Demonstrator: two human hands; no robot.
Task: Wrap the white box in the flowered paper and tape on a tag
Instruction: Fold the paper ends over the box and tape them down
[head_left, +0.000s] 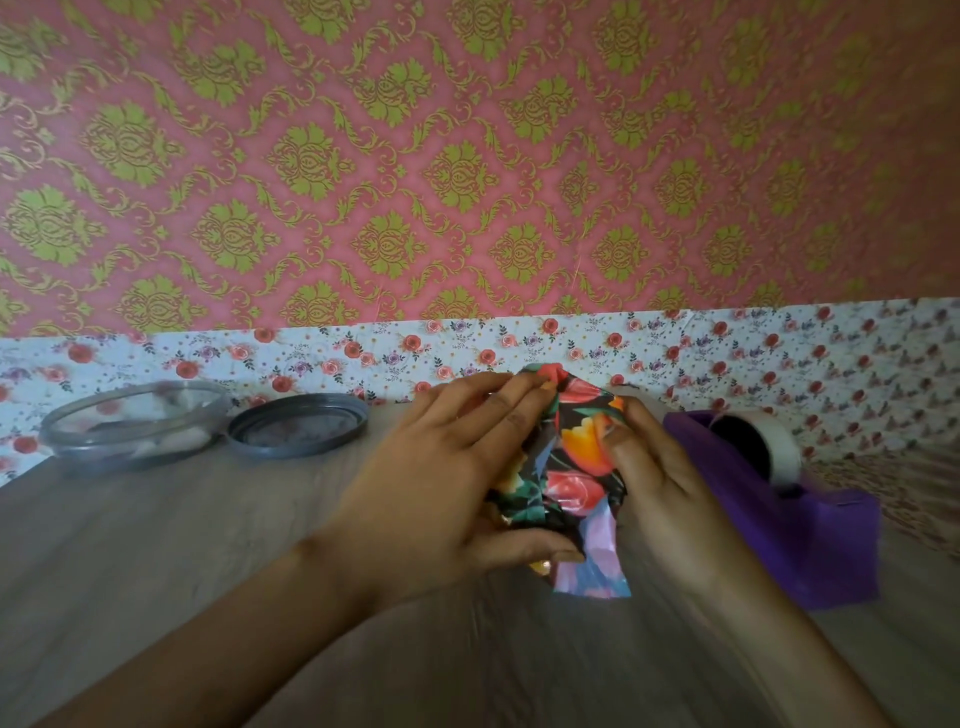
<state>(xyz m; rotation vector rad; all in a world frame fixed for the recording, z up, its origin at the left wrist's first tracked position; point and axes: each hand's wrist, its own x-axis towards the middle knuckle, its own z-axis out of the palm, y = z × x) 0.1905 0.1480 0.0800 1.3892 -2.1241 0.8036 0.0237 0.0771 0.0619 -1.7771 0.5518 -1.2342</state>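
The flowered paper (566, 467), black with red and orange tulips, is folded around the box in the middle of the wooden table (156, 561). The white box itself is hidden under the paper. My left hand (441, 483) lies over the left side of the parcel, fingers pressing on top and thumb under its near edge. My right hand (670, 493) holds the right side, its fingertips pinching the paper. A loose pale flap of paper (597, 566) sticks out toward me. I see no tag.
A purple tape dispenser (810, 530) with a roll of tape (769, 447) stands just right of my right hand. At the far left sit a clear round container (135, 421) and its grey lid (298, 423). A flowered wall strip backs the table.
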